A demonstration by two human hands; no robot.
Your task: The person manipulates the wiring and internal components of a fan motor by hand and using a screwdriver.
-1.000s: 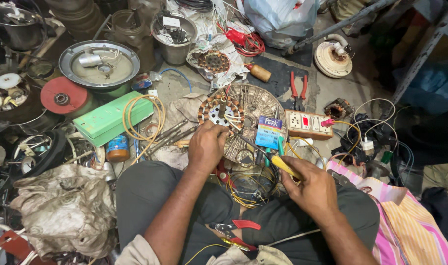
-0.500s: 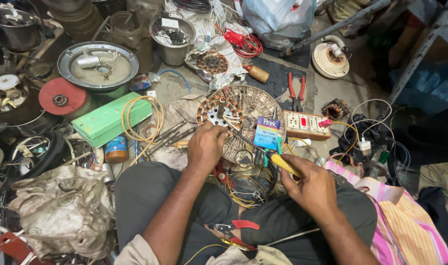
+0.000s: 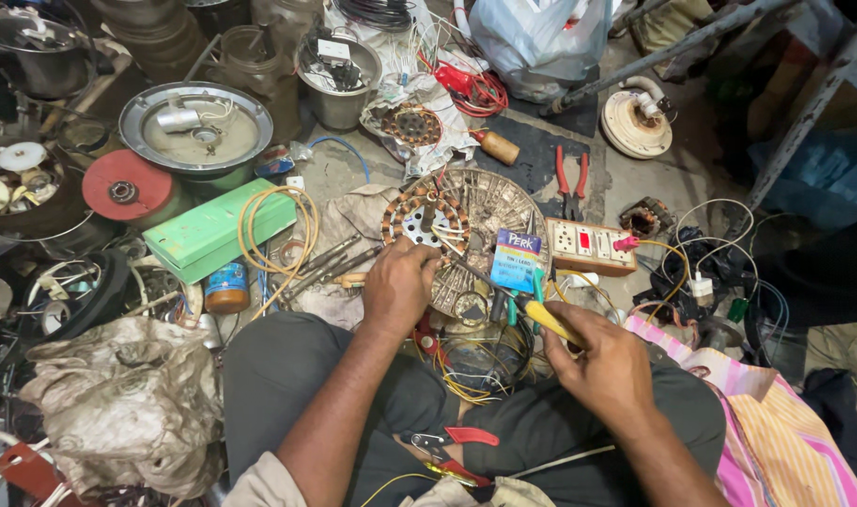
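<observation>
My left hand (image 3: 400,286) rests closed on the near edge of a round fan stator (image 3: 426,220) wound with copper coils, which lies on a ribbed metal fan housing (image 3: 499,211). My right hand (image 3: 605,361) grips a yellow-handled screwdriver (image 3: 550,322) whose thin shaft points up-left toward the stator. A small blue packet (image 3: 517,260) leans on the housing between both hands. Tangled yellow and black wires (image 3: 480,371) lie between my knees. Red-handled cutters (image 3: 447,451) lie on my lap.
A white socket board (image 3: 588,246) and red-handled pliers (image 3: 569,178) lie to the right. A green box (image 3: 212,230) with a yellow wire coil (image 3: 273,235), a red disc (image 3: 126,185), a metal pan (image 3: 195,127) and a crumpled cloth (image 3: 118,404) lie left. A striped pink bag (image 3: 785,432) sits lower right.
Both hands stay at the stator. The screwdriver tip has shifted slightly toward the coils; the view has drifted a little.
</observation>
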